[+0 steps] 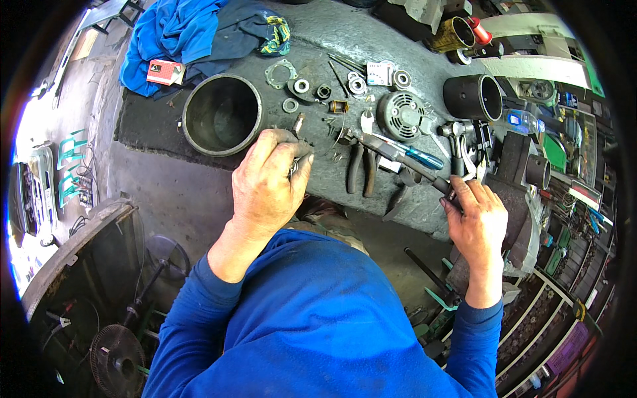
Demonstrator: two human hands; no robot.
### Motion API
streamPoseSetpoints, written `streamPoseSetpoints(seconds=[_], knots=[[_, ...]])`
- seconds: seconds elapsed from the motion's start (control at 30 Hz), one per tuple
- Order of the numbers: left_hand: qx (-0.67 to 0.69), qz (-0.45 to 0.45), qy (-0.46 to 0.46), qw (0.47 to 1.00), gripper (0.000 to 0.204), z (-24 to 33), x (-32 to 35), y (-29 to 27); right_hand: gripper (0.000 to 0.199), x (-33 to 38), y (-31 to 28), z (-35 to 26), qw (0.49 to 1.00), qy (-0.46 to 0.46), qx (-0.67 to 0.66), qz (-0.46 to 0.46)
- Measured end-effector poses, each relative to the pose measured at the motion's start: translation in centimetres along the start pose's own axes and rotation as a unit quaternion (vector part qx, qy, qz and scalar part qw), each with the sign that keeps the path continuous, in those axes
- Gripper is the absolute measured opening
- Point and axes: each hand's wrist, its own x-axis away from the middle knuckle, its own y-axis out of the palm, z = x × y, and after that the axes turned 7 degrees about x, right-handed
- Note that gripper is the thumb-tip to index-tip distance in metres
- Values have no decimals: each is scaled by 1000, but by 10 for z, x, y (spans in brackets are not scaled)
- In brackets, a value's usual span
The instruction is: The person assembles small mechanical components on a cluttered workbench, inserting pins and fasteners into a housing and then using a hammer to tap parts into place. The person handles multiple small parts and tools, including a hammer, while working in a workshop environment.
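My left hand (269, 176) is closed in front of the big dark metal cylinder. Its fingers pinch a small dark part with a brownish stub (300, 123) sticking out beyond them; most of it is hidden. My right hand (476, 215) grips the end of what looks like a soldering iron (385, 150), its thick barrel and tip reaching left over the bench. Under and beside it lie pliers (361, 169) with dark handles and a blue screwdriver (423, 158). A small copper-coloured ring part (338, 106) rests beyond the tip, near a slotted round metal housing (403, 116).
The wide open cylinder (222, 114) stands at the bench's left, with blue cloth (174, 38) behind. Bearings (401, 79), a flat gasket plate (281, 73) and loose screws lie mid-bench. A second dark cylinder (472, 97), a bottle (524, 121) and a vise (509, 182) are at right.
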Motion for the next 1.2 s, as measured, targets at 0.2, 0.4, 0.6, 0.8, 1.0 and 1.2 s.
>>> streamPoseSetpoints(seconds=[0.2,0.4,0.6,0.8,1.0,1.2], knots=[[0,-15,-3,1000,16,-1,-3,1,47,-1,-1,0,1000,5,-1,-7],[-11,-27,33,999,19,-7,-10,5,48,0,3,1,999,22,-44,2],[36,-62,-37,997,17,2,-16,7,45,22,15,6,985,97,-140,17],[35,-128,-10,991,25,13,-43,9,43,65,42,0,948,220,-230,22],[-86,-230,20,969,39,15,-68,35,43,92,75,-25,903,296,-308,35],[-193,-373,44,907,55,8,-86,59,44,104,82,-37,884,324,-335,24]])
